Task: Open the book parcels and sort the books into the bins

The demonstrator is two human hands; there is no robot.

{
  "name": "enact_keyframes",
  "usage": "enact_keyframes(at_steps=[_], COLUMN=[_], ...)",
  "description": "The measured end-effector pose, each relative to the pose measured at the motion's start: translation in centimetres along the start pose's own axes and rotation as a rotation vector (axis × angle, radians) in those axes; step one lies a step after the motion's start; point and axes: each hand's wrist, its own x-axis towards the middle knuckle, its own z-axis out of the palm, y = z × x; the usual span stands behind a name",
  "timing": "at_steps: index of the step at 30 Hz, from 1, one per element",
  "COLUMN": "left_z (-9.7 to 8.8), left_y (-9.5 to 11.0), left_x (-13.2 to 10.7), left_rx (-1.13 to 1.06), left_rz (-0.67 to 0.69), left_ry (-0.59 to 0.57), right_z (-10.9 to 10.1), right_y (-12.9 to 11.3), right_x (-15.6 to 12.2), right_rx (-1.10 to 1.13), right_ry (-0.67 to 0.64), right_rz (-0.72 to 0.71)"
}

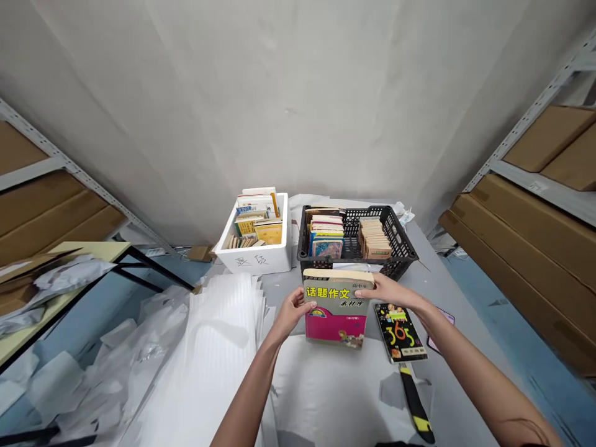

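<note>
A thick book (pixel 333 316) with a grey and magenta cover and yellow title characters stands upright between my two hands. My left hand (pixel 295 310) grips its left edge, thumb on the front cover. At the upper right corner, my right hand (pixel 382 290) closes on the book with fingers over the front. Beneath my right forearm lies a black book (pixel 400 333) marked 365. A black and yellow handle (pixel 414 397) sticks out below that book. Part of a phone (pixel 440 329) shows behind my right forearm.
A black plastic crate (pixel 405 245) with upright books stands behind my hands. Left of it is a white foam box (pixel 254 259) with books. White foam sheets (pixel 218 335) are stacked at the left. Shelves with cardboard boxes (pixel 535 242) flank both sides.
</note>
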Motion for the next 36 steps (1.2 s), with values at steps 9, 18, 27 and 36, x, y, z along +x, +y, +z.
enact_keyframes(at_steps=[9,18,27,36], left_z=[2.4,0.5,-0.9,-1.1], left_y=[4.8,11.0,4.1,2.3], left_x=[6.8,21.3,31.1,33.9], left_rx=[0.024,0.571,1.640,1.923], left_rz=[0.229,0.377,0.180,0.159], left_ry=[0.113,-0.020,-0.284,-0.380], right_z=[-7.4,-17.7,-23.4,-23.1], right_y=[-7.6,-9.6,-7.7,-4.9], right_x=[0.5,8.8,14.4,17.5], right_rx=[-0.605,-1.101,-1.258,-1.159], right_ry=[0.128,0.303,0.553,0.575], right_rz=[-0.115,-0.127,0.030,-0.004])
